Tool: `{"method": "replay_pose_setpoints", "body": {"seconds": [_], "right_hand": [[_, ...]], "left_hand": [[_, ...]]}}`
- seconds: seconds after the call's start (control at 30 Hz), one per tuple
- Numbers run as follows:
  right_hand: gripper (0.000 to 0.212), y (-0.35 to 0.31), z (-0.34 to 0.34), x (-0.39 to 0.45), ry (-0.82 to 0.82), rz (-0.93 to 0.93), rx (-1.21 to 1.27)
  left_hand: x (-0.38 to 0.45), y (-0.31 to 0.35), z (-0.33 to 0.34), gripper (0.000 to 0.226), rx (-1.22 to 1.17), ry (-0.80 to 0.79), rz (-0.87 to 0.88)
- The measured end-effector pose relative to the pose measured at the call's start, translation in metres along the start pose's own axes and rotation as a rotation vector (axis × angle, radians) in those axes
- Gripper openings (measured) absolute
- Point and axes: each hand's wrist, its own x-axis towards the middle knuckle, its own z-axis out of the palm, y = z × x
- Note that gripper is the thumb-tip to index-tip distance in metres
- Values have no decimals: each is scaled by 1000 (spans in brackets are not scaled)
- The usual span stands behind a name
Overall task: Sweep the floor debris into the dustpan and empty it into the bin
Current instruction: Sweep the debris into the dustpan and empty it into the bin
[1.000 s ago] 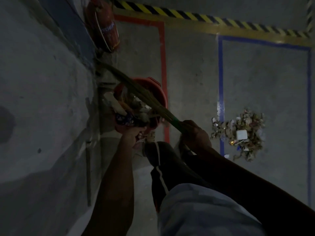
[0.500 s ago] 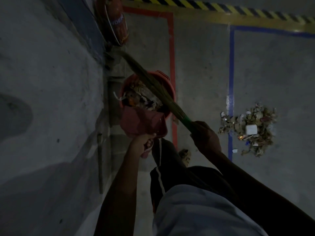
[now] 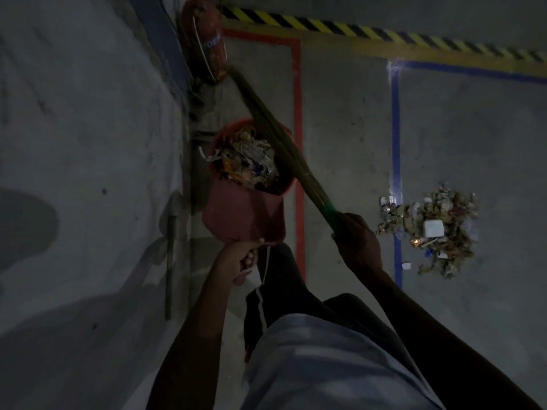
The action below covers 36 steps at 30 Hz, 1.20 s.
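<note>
Two bare arms reach forward from the bottom of the view. The left hand [image 3: 236,258] is curled in a fist around a handle, knuckles up, thumb side forward, forearm running straight back toward the body. The right hand [image 3: 359,241], a little farther forward and well apart from the left, wraps its fingers around a thin shaft, wrist bent slightly, back of the hand up.

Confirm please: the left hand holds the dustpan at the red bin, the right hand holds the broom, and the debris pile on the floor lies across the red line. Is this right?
Not quite. The head view shows the debris pile across the blue line, not the red one. The rest holds: left hand holds the dustpan at the red bin, right hand holds the broom.
</note>
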Motion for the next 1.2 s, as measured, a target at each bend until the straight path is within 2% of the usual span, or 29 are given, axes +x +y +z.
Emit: {"method": "replay_pose_setpoints", "body": {"seconds": [0.2, 0.47, 0.53, 0.63, 0.73, 0.83, 0.97, 1.2], "right_hand": [[51, 47, 6, -92, 80, 0, 64], [50, 100, 38, -222, 120, -30, 197], [50, 109, 48, -248, 98, -28, 227], [52, 121, 77, -279, -21, 27, 218], [53, 129, 111, -292, -120, 85, 208], [51, 133, 153, -297, -201, 131, 191], [48, 133, 224, -295, -274, 163, 185], [49, 135, 375, -239, -388, 133, 109]], "left_hand": [[-53, -84, -9, 36, -38, 38, 84], [-102, -238, -21, 32, -106, 68, 181], [-105, -272, -29, 30, -135, 97, 176], [-112, -313, -44, 34, -119, 170, 163], [-112, -332, -60, 35, -130, 201, 163], [-93, -342, -76, 38, -143, 187, 142], [-36, -356, -100, 26, -207, 233, 146], [101, -375, -132, 38, -154, 246, 77]]}}
